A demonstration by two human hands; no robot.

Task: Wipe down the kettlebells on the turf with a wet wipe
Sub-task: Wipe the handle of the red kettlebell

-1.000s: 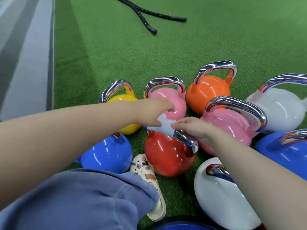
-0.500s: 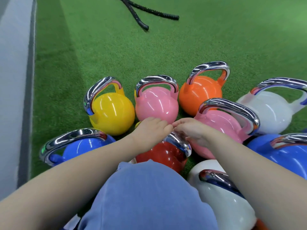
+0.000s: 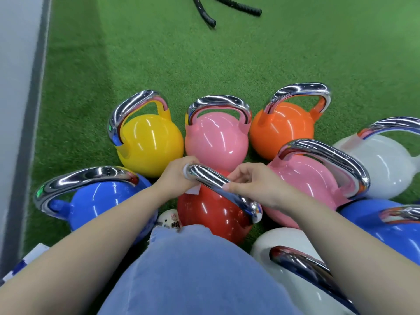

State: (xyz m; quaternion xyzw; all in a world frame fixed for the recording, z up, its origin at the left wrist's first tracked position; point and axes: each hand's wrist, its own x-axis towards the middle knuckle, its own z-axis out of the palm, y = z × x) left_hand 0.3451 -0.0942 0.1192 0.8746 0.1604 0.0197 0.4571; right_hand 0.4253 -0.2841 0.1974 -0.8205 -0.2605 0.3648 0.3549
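A red kettlebell with a chrome handle stands on the green turf, in the middle of a cluster of kettlebells. My left hand curls round the far left end of that handle, pressing a white wet wipe against it; most of the wipe is hidden, with only small edges showing. My right hand holds the handle's middle, thumb on the chrome. Around the red one stand yellow, pink, orange, a second pink and a blue kettlebell.
More kettlebells crowd the right: a white one, a blue one and a white one near me. My knee in blue trousers and a shoe sit below the red one. A black rope lies far off; a grey floor strip runs along the left.
One second ago both hands held the wipe between them above the red kettlebell. Now my left hand has it round the handle's far end and my right hand holds the handle.
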